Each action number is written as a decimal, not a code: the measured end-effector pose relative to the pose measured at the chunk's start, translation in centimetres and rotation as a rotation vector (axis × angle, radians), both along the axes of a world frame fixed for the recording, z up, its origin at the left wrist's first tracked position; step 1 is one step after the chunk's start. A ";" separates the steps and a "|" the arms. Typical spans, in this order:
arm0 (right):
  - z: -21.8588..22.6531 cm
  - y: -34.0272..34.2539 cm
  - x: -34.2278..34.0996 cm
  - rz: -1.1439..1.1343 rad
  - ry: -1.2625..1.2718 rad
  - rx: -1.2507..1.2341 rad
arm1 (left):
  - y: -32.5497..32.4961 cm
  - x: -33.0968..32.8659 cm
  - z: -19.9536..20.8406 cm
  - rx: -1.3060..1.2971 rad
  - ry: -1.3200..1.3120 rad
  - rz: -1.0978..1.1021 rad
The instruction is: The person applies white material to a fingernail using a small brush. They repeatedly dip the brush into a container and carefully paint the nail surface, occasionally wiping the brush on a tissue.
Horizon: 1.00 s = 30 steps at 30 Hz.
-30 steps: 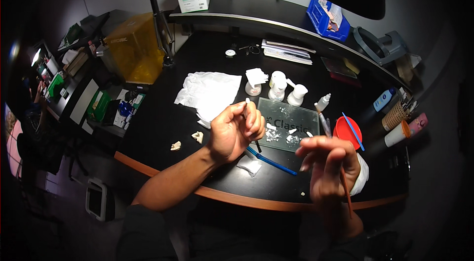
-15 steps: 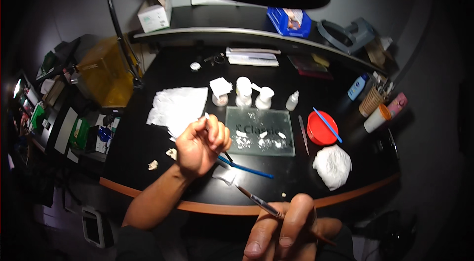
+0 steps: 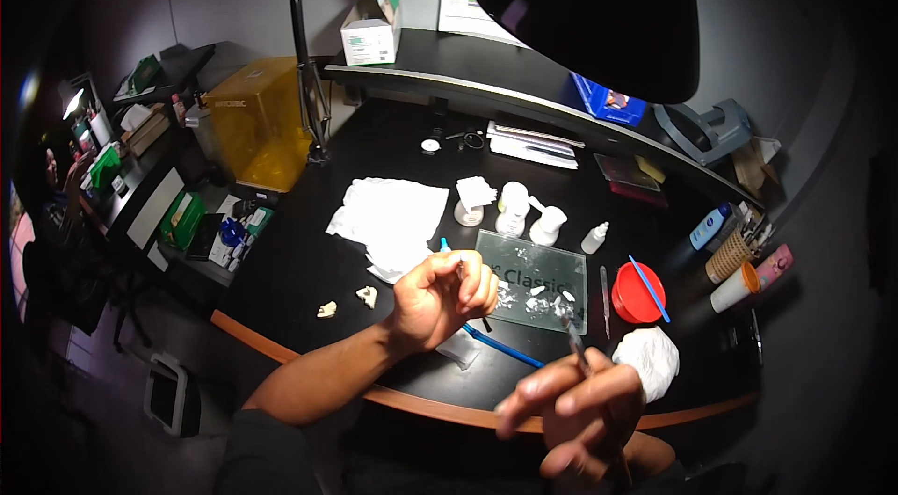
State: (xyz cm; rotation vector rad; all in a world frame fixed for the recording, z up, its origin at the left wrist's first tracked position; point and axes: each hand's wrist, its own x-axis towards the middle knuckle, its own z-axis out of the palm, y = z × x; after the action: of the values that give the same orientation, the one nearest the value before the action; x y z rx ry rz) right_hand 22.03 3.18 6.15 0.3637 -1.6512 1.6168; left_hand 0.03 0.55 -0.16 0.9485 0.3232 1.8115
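I am seeing right hand [image 3: 582,409] grasping slim brush with dark tip [image 3: 576,343], lower right of frame. Left hand [image 3: 435,303], at centre, is holding fingers curled; whether gripping something, cannot tell. Loose hold could be letting brush slip, scattering white powdery crumbs [image 3: 536,305] on rectangular greyish glass slab [image 3: 540,257].
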 end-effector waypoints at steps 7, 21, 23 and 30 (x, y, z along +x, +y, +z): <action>-4.4 4.1 -4.6 -0.487 0.064 0.137 | -0.6 0.0 -0.8 -0.044 -0.010 0.011; -5.4 3.9 -5.9 -0.474 0.150 0.279 | -0.8 0.8 -1.2 -0.084 0.036 0.003; -5.4 4.0 -5.8 -0.487 0.153 0.326 | -0.8 1.0 -1.1 -0.060 -0.011 -0.038; -5.5 4.9 -5.8 -0.585 0.234 0.287 | -0.8 1.5 -0.8 -0.106 0.078 -0.079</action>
State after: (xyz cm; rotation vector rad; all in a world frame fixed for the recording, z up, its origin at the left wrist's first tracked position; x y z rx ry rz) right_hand 16.22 8.06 0.65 0.1766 -1.6135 0.8766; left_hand 1.50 -0.30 -0.95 0.9468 0.4208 1.6723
